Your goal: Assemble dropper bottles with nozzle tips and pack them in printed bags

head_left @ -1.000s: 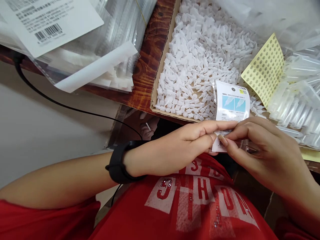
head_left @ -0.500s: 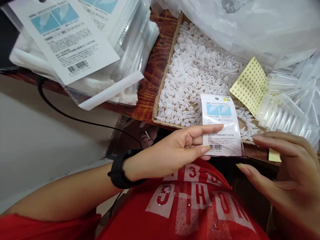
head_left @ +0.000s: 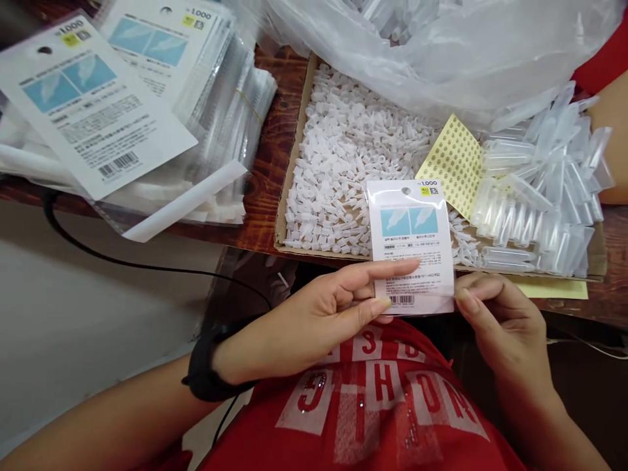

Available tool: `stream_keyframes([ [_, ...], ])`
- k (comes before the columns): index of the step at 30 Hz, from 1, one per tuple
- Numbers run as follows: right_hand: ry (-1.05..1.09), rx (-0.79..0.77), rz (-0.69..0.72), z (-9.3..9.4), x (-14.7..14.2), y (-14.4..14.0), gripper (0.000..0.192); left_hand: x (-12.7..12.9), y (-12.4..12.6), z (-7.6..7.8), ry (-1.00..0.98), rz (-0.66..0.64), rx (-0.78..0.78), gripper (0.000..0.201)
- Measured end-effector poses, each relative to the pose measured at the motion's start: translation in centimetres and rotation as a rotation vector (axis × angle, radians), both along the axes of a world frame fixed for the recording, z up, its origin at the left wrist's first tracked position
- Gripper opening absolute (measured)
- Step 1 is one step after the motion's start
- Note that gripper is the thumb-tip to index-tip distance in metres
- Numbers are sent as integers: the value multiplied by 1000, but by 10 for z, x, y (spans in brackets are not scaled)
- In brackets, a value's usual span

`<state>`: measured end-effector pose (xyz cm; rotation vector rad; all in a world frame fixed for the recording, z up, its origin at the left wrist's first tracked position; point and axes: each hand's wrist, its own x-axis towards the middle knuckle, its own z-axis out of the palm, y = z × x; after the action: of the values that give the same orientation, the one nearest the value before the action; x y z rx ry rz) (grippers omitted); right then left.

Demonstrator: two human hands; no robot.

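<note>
I hold a small clear packet with a white printed card (head_left: 411, 242) upright in front of my chest. My left hand (head_left: 318, 314) pinches its lower left edge between thumb and fingers, near the barcode. My right hand (head_left: 495, 320) grips the lower right corner with thumb and fingertips. The card shows two blue pictures, a price tag and a hang hole at the top. Behind it lies a cardboard tray (head_left: 284, 222) full of small white plastic caps (head_left: 343, 163).
A stack of the same packets (head_left: 98, 111) lies on the wooden table (head_left: 262, 170) at the left. A yellow sticker sheet (head_left: 454, 163) and clear plastic tubes (head_left: 540, 196) sit in the tray's right part. A large plastic bag (head_left: 441, 46) covers the back. A black cable (head_left: 122, 261) hangs below the table edge.
My right hand, which had let go and hung open half a second ago, has come back and taken the packet's lower right corner. The view has tilted up and shifted.
</note>
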<state>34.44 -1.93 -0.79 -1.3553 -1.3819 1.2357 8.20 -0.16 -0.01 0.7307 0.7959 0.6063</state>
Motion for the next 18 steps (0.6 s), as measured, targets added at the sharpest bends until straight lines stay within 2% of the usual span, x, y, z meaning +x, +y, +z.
stream_keyframes([
  [5, 69, -8, 18, -1, -2, 0, 16, 0, -5, -3, 22, 35, -3, 38],
  [8, 25, 98, 62, 0, -3, 0, 16, 0, -9, -7, -40, 27, -40, 45],
  [11, -98, 246, 173, 5, 4, 3, 15, -11, -11, -7, -48, -68, -58, 65],
  [13, -189, 329, 251, 11, 13, 8, 18, -24, -6, -1, 119, -103, 42, 67],
  [16, -308, 424, 404, 22, 28, 17, 17, -35, 18, 20, 581, 65, 359, 46],
  [18, -381, 450, 523, 30, 35, 21, 14, -29, 41, 40, 725, 123, 448, 45],
])
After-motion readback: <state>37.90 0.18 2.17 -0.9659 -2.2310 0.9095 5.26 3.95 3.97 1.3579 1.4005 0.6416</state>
